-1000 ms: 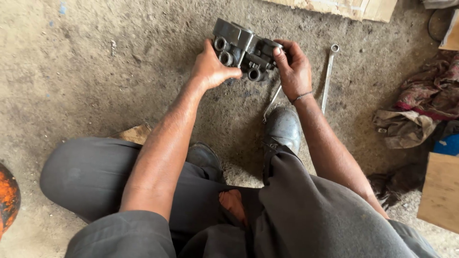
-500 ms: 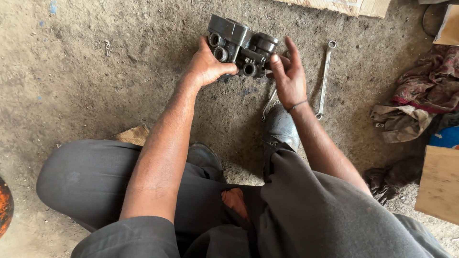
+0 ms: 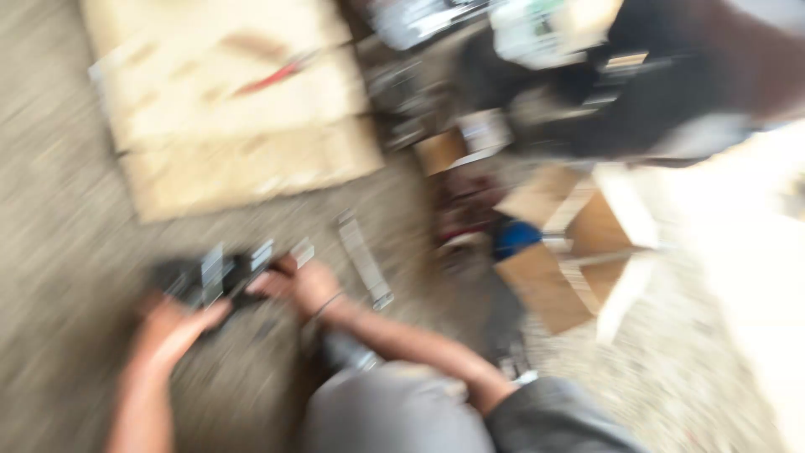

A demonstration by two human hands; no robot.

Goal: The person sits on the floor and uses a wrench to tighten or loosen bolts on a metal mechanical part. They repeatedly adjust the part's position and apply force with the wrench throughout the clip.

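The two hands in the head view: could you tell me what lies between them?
Between the left hand and the right hand lies the dark metal block, which both touch; the head view is blurred.

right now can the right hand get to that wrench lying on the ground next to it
Probably yes. The right hand rests on the dark metal block, and the wrench lies just beside it on bare floor with nothing between, though the picture is badly blurred.

Grey dirt floor [image 3: 75,277] is showing heavy blur. Flattened cardboard sheets [image 3: 226,109] are lying on it; open cardboard boxes [image 3: 579,243] are standing right.
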